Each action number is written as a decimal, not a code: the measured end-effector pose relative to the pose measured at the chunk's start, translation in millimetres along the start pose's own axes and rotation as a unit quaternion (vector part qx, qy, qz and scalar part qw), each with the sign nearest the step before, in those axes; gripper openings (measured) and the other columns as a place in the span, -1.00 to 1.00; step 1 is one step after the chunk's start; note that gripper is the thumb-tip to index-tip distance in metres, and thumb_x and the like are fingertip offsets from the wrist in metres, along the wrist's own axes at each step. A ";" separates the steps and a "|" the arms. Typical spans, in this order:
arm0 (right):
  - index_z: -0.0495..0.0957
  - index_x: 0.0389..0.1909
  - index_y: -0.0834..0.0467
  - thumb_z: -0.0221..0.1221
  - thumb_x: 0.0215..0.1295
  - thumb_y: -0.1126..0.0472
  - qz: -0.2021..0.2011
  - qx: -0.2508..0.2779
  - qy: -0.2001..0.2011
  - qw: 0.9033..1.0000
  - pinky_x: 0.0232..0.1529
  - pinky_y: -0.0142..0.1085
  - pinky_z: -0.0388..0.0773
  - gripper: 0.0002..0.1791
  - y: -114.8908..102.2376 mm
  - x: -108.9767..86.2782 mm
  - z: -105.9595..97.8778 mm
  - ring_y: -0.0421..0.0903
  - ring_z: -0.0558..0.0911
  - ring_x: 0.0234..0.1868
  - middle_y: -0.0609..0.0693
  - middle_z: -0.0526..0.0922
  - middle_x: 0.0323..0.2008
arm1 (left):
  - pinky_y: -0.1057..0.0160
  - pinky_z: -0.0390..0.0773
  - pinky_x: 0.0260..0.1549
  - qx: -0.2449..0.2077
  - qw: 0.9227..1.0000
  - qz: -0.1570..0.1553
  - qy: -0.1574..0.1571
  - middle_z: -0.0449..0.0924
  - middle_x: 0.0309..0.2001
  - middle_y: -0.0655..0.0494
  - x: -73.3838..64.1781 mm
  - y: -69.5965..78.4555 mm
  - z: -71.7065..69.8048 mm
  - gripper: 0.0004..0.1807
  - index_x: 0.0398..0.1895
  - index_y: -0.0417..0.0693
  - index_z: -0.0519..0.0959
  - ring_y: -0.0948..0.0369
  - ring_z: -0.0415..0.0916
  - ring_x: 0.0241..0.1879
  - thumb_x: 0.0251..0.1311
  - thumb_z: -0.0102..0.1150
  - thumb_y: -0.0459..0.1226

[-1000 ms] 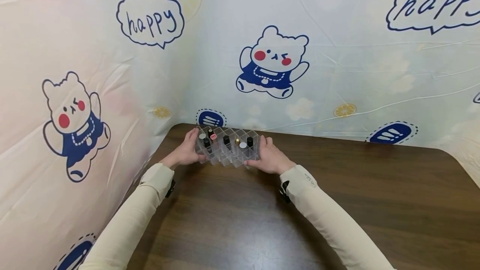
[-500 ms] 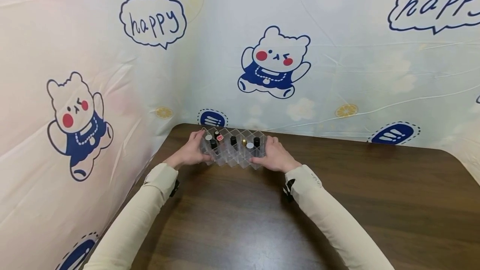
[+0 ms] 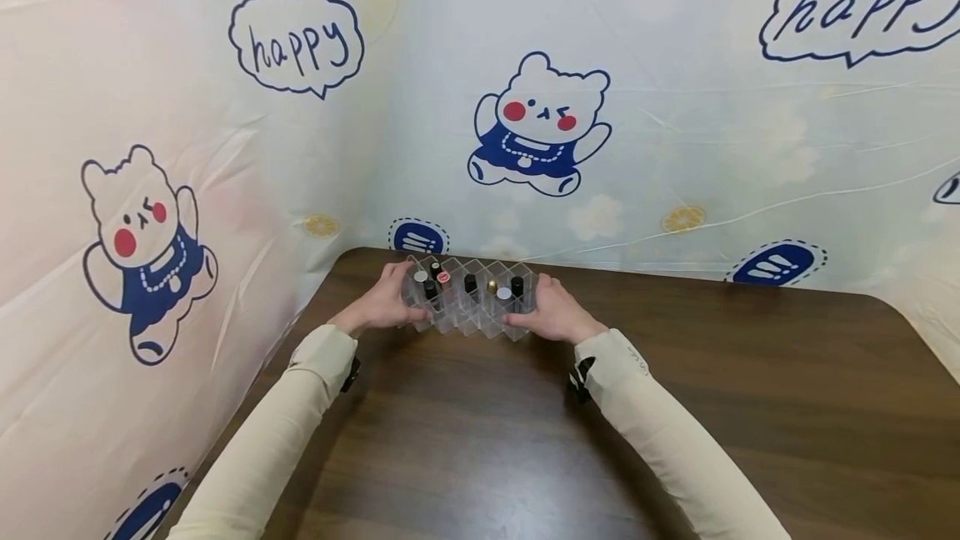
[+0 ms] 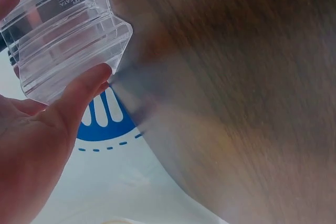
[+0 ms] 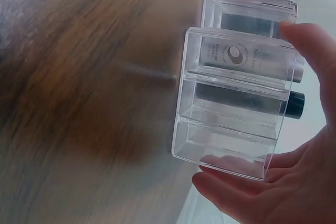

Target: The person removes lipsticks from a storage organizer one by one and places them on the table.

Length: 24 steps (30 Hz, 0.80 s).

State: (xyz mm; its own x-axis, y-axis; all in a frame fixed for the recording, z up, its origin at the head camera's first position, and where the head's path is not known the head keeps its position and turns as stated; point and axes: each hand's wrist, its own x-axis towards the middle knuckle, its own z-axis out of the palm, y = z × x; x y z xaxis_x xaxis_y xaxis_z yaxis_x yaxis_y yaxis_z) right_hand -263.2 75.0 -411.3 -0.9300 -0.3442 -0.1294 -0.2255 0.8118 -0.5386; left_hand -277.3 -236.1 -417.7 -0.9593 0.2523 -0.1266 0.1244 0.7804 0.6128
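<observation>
A clear plastic lipstick organizer (image 3: 471, 325) with diamond-shaped compartments is at the far left of the table. Several lipstick-like tubes stand in it, among them a black-capped one (image 3: 471, 283), a gold-topped one (image 3: 492, 287) and a white-topped one (image 3: 504, 294). My left hand (image 3: 382, 297) grips its left end, thumb along the near side. At the right end my right hand (image 3: 558, 313) holds it the same way. The left wrist view has the organizer (image 4: 68, 51) between thumb and fingers. From the right wrist, my fingers wrap the end of the organizer (image 5: 231, 137), with tubes visible through its walls.
The brown wooden table (image 3: 750, 390) extends to the right and toward me. Behind and to the left hangs a pale cloth (image 3: 675, 107) printed with bears and "happy" bubbles, meeting the table's far edge near the organizer.
Both hands have moved the organizer a little to the right along the far edge, keeping their grip. The head view has shifted slightly.
</observation>
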 end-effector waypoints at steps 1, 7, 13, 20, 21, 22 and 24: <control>-0.08 0.42 0.51 0.23 0.12 -0.30 0.001 0.000 0.000 1.000 0.36 0.00 0.31 0.21 0.3 -0.7 -0.6 0.24 0.25 0.40 0.44 0.11 0.40 | -0.20 0.20 0.35 -0.001 1.000 0.000 -0.001 -0.10 0.39 -0.30 0.5 0.0 0.4 0.12 0.49 -0.23 -0.10 -0.18 0.15 0.30 -0.03 0.40 -0.12; -0.05 0.41 0.51 0.22 0.12 -0.30 0.008 -0.003 -0.007 1.000 0.37 0.04 0.29 0.19 4.9 -2.9 -4.5 0.24 0.23 0.42 0.43 0.12 0.41 | -0.19 0.20 0.35 -0.007 1.000 -0.003 0.001 -0.09 0.40 -0.30 -0.1 1.7 3.1 0.13 0.50 -0.23 -0.09 -0.18 0.16 0.32 -0.02 0.40 -0.08; 0.02 0.39 0.50 0.23 0.10 -0.31 0.011 -0.018 -0.001 1.000 0.35 0.02 0.33 0.17 11.8 -2.2 -6.6 0.21 0.30 0.38 0.39 0.21 0.38 | -0.20 0.20 0.35 -0.001 1.000 0.008 0.001 -0.06 0.39 -0.30 0.2 5.1 5.4 0.11 0.48 -0.23 -0.06 -0.19 0.16 0.32 -0.03 0.41 -0.07; 0.03 0.39 0.48 0.23 0.09 -0.32 0.020 -0.022 -0.003 1.000 0.28 0.05 0.39 0.16 16.6 -7.4 -10.0 0.22 0.36 0.31 0.40 0.20 0.36 | -0.18 0.21 0.35 0.010 1.000 0.014 -0.004 -0.04 0.40 -0.29 0.2 10.8 7.3 0.10 0.47 -0.23 -0.02 -0.18 0.17 0.33 -0.03 0.43 -0.05; 0.04 0.38 0.48 0.23 0.09 -0.32 0.021 -0.024 -0.003 1.000 0.27 0.05 0.41 0.16 17.1 -8.5 -10.8 0.22 0.38 0.28 0.40 0.20 0.36 | -0.19 0.21 0.35 0.013 1.000 0.016 -0.006 -0.05 0.41 -0.30 0.3 11.1 7.8 0.10 0.47 -0.23 -0.03 -0.18 0.17 0.33 -0.02 0.42 -0.04; 0.05 0.38 0.48 0.23 0.09 -0.33 0.021 -0.025 -0.003 0.999 0.25 0.05 0.43 0.15 17.5 -9.5 -11.3 0.21 0.40 0.26 0.40 0.21 0.35 | -0.19 0.21 0.35 0.014 1.000 0.018 -0.008 -0.06 0.41 -0.29 0.1 11.9 8.2 0.10 0.47 -0.22 -0.03 -0.18 0.17 0.34 -0.02 0.42 -0.03; 0.07 0.37 0.47 0.23 0.08 -0.34 0.022 -0.031 -0.003 0.999 0.22 0.05 0.45 0.15 18.9 -10.9 -12.6 0.19 0.44 0.21 0.39 0.22 0.33 | -0.19 0.22 0.35 0.015 1.000 0.021 -0.013 -0.07 0.42 -0.28 -0.2 13.4 8.9 0.10 0.48 -0.21 -0.04 -0.17 0.17 0.33 0.00 0.40 -0.01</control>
State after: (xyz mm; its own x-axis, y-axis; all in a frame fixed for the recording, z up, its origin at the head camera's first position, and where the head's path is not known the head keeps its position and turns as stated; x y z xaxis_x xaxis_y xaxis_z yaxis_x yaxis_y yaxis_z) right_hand -261.0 100.0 -409.6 -0.9374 -0.3106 -0.1573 -0.2022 0.8535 -0.4802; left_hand -273.2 -220.6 -416.4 -0.9463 0.2994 -0.1222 0.1718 0.7856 0.5944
